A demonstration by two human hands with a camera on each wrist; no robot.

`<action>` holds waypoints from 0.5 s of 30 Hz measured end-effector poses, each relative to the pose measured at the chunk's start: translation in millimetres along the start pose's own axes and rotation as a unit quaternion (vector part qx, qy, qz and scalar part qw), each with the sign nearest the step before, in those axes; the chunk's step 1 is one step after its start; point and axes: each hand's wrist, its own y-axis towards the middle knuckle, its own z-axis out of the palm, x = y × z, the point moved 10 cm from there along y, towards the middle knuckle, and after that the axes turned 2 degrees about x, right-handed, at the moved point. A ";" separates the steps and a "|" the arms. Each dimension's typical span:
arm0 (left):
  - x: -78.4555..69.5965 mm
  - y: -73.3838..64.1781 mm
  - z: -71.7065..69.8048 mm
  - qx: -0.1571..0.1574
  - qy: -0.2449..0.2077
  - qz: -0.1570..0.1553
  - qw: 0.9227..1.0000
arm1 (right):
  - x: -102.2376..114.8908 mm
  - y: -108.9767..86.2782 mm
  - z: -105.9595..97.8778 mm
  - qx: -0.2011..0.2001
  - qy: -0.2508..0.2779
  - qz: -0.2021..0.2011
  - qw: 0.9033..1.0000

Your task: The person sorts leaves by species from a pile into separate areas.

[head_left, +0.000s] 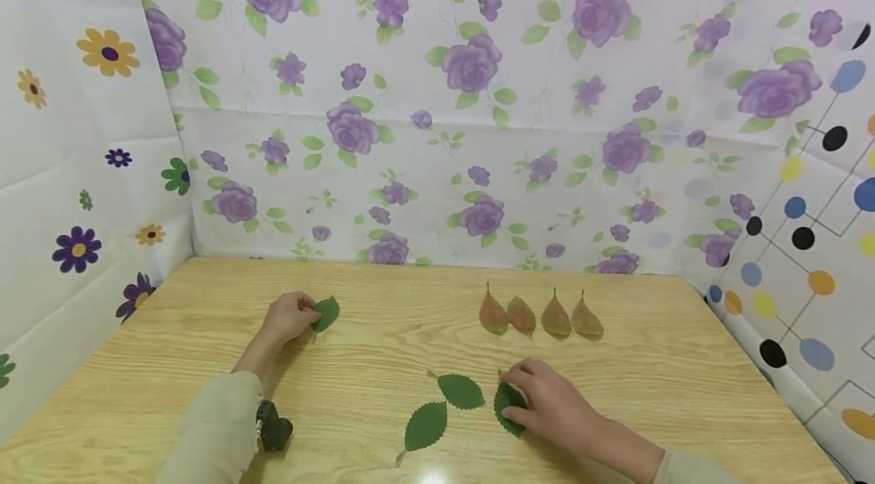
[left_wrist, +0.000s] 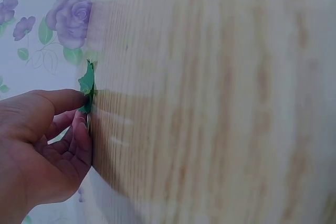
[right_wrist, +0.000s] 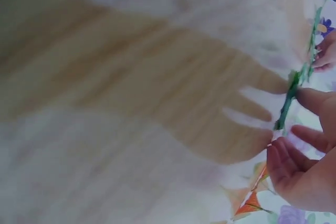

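Observation:
On the left of the table my left hand (head_left: 290, 317) pinches a serrated green leaf (head_left: 327, 314); in the left wrist view the thumb presses on this green leaf (left_wrist: 87, 85) close to the tabletop. Nearer the front, right of centre, my right hand (head_left: 550, 402) holds another green leaf (head_left: 507, 409) with thumb and fingertips at its edges, low over the wood. The right wrist view shows that leaf (right_wrist: 286, 106) edge-on between thumb and fingers. Just left of the right hand lie two more green leaves, one upper (head_left: 461, 391) and one lower (head_left: 426, 427).
Several reddish-brown leaves (head_left: 556, 316) lie in a row at the back right of the wooden table (head_left: 383, 347). Floral cloth (head_left: 424, 165) hangs behind it, with patterned cloth at both sides. A black device (head_left: 275, 429) is worn on the left wrist.

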 end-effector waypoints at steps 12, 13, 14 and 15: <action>-1.8 -1.6 -1.8 -0.006 -0.002 0.003 1.000 | -21.1 6.4 7.4 0.072 0.185 0.135 0.971; -1.8 -1.7 -1.8 -0.006 -0.003 0.003 1.000 | -21.8 6.8 7.6 0.073 0.190 0.138 0.969; -1.5 -1.7 -1.9 -0.007 -0.003 0.002 1.000 | -22.2 7.1 7.7 0.075 0.192 0.139 0.968; -1.3 -1.5 -2.2 -0.007 -0.004 0.002 1.000 | -22.5 7.4 7.5 0.076 0.195 0.139 0.968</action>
